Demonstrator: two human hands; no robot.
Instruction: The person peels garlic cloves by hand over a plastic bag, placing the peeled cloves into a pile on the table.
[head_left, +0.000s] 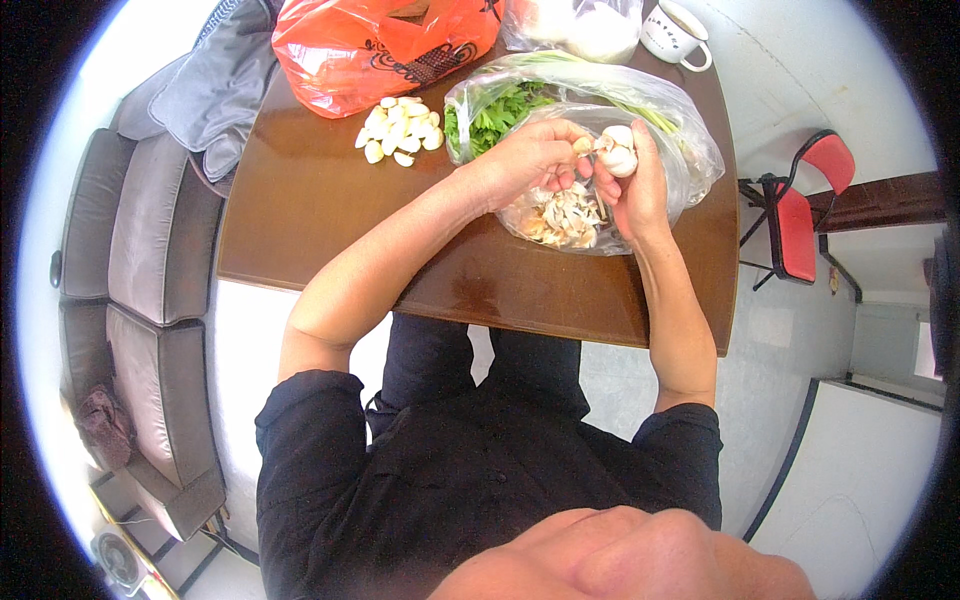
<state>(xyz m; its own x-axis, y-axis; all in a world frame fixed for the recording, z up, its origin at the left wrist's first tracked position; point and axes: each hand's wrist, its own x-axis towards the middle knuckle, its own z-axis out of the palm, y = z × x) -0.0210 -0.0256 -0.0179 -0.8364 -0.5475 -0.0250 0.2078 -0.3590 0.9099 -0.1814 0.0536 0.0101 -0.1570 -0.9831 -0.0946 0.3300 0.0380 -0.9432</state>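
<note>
My right hand (645, 191) holds a partly broken-up garlic bulb (619, 154) between thumb and fingers. Close beside it, my left hand (536, 154) pinches a small yellowish piece of garlic (582, 145); whether it is a clove or skin is too small to tell. Below both hands, a clear plastic bag (622, 244) lies spread on the table with a heap of papery garlic skins (566, 217) in it. Left of the bags, a pile of peeled garlic cloves (401, 127) rests directly on the wood.
On the brown wooden table (315, 225) stand a red plastic bag (337, 67), a clear bag with whitish contents (592, 34), a bag of leafy greens (499, 112) and a white mug (671, 37). A grey sofa (154, 225) is at left, a red folding chair (795, 225) at right.
</note>
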